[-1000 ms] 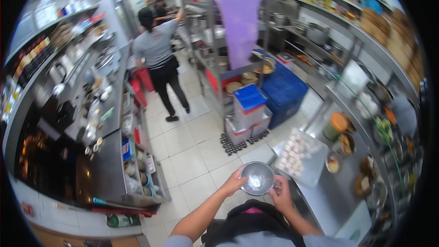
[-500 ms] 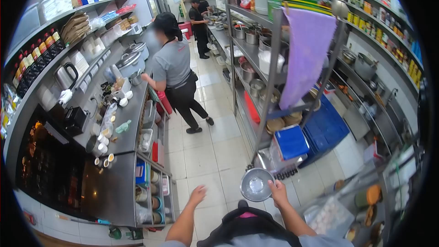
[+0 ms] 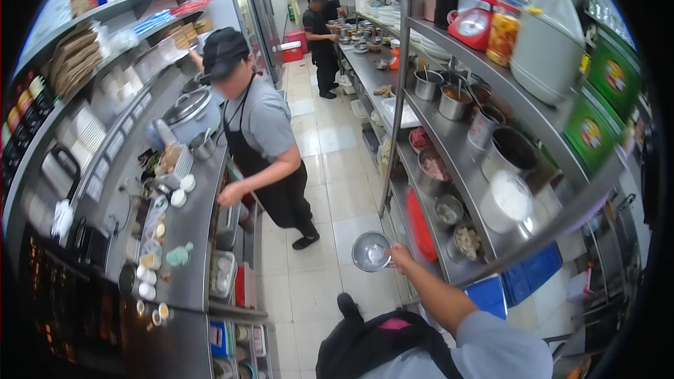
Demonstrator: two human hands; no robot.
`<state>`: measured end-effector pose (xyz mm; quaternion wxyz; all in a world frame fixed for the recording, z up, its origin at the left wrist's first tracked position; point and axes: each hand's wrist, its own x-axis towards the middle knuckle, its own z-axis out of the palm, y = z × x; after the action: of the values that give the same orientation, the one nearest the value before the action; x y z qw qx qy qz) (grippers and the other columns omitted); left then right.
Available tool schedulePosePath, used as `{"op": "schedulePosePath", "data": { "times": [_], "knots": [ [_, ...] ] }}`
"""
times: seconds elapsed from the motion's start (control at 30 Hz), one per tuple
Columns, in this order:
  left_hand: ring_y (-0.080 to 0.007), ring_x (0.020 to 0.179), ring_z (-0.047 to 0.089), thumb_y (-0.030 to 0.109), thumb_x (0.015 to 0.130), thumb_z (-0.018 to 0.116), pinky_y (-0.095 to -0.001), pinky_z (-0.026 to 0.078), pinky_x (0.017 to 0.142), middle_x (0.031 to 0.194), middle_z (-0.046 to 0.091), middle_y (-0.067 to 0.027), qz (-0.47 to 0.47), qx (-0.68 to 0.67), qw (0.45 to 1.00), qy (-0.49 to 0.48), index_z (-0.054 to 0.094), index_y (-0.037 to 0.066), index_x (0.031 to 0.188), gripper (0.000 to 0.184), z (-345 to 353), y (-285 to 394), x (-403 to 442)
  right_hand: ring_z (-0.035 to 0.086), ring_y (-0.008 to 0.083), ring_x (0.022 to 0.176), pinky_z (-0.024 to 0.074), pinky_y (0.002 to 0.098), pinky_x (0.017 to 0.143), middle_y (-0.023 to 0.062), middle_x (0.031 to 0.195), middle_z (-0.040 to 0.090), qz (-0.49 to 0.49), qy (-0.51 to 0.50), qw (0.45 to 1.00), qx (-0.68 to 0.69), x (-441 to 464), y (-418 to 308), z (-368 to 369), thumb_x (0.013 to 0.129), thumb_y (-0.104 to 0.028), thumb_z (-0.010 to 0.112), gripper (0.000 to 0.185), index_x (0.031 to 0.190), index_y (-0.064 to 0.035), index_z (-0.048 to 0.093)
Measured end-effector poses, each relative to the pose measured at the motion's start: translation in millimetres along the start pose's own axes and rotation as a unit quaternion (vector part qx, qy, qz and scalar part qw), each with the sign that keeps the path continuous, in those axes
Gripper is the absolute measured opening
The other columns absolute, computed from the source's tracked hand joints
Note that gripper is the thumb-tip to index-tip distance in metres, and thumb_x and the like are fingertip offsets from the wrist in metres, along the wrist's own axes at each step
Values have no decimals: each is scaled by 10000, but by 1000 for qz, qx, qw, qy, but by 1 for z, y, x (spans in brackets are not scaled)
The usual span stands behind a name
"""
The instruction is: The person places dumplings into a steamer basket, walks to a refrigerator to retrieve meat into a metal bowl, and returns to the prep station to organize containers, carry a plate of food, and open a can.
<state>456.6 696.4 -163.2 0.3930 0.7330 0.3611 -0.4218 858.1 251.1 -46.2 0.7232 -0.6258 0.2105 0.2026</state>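
A round metal bowl (image 3: 371,251) is held out over the tiled floor, left of the steel shelf rack. My right hand (image 3: 401,258) is closed on its right side; whether the fingers grip the rim or a short handle cannot be made out. The bowl's inside looks pale and shiny, and no contents can be told. My left hand is outside the picture. On the rack beside my right hand stand a metal pot of pale chunks (image 3: 466,241) and a smaller metal container (image 3: 449,208).
A co-worker in a black apron (image 3: 263,140) stands at the left counter (image 3: 200,245), facing it. Two more people work at the far end. The rack (image 3: 512,256) edges the aisle on the right, holding pots and a white tub (image 3: 504,201). Tiled floor (image 3: 319,288) runs between.
I have moved forward along the aisle, and the rack now stands close on my right. My left hand has left the picture. The co-worker's body has turned and one arm reaches toward the wall shelf.
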Motion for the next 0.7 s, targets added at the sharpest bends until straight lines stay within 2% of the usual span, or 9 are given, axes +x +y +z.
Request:
{"op": "schedulePosePath", "data": {
  "times": [0.07, 0.1, 0.17, 0.23, 0.3, 0.4, 0.53, 0.67, 0.7],
  "knots": [
    [-383, 858, 698, 300, 906, 555, -481, 561, 737, 959, 718, -208, 96, 38, 995, 16, 713, 23, 987, 330, -51, 102, 54, 687, 282, 876, 602, 509, 765, 119, 1017, 622, 61, 37, 997, -16, 53, -22, 16, 902, -86, 663, 176, 1017, -76, 531],
    [-384, 862, 697, 304, 907, 554, -482, 559, 741, 962, 717, -210, 147, 58, 987, 33, 713, 23, 989, 333, -79, 159, 78, 687, 282, 876, 602, 509, 765, 119, 1017, 622, 62, 42, 997, -15, 85, -24, 19, 902, -86, 663, 176, 1017, -76, 531],
    [-387, 870, 695, 311, 909, 552, -484, 556, 750, 968, 716, -212, 250, 73, 962, 85, 712, 24, 993, 339, -145, 285, 113, 681, 337, 933, 593, 549, 787, 162, 1093, 612, 126, 74, 989, -25, 153, -31, 20, 894, -39, 631, 262, 1139, -47, 539],
    [-391, 878, 692, 319, 911, 549, -487, 553, 758, 975, 714, -215, 336, 65, 931, 126, 712, 25, 996, 346, -208, 416, 123, 679, 360, 947, 587, 563, 799, 178, 1119, 609, 140, 88, 985, -37, 195, -58, 24, 892, -28, 622, 319, 1197, -36, 527],
    [-394, 885, 690, 326, 913, 547, -490, 549, 767, 981, 713, -217, 403, 45, 903, 145, 711, 27, 1000, 353, -258, 538, 124, 676, 404, 980, 567, 604, 832, 204, 1174, 611, 169, 88, 981, -44, 243, -86, 27, 894, -11, 602, 409, 1290, -15, 500],
    [-398, 897, 686, 337, 916, 543, -493, 544, 780, 990, 711, -221, 460, 29, 876, 143, 710, 28, 1006, 362, -308, 684, 134, 675, 406, 978, 563, 608, 840, 205, 1172, 614, 181, 95, 977, -55, 350, -103, 22, 895, -18, 608, 418, 1297, -14, 497],
    [-405, 913, 681, 352, 920, 539, -499, 538, 797, 1003, 708, -227, 463, 42, 877, 121, 709, 30, 1013, 375, -335, 797, 191, 676, 402, 969, 564, 599, 843, 194, 1165, 621, 207, 57, 973, -79, 491, -172, 31, 898, -32, 615, 403, 1286, -19, 511],
    [-411, 928, 676, 367, 924, 534, -504, 531, 814, 1016, 705, -232, 364, 78, 925, 80, 708, 33, 1021, 389, -346, 805, 276, 671, 391, 991, 578, 591, 820, 181, 1156, 627, 215, 24, 968, -125, 628, -296, 97, 899, -40, 612, 369, 1260, -20, 544],
    [-412, 932, 675, 370, 925, 533, -505, 530, 818, 1019, 704, -233, 324, 80, 940, 73, 708, 33, 1023, 392, -350, 795, 292, 676, 376, 928, 592, 577, 779, 176, 1086, 641, 169, 3, 974, -152, 666, -322, 114, 883, -55, 632, 357, 1229, -14, 559]
  ]
}}
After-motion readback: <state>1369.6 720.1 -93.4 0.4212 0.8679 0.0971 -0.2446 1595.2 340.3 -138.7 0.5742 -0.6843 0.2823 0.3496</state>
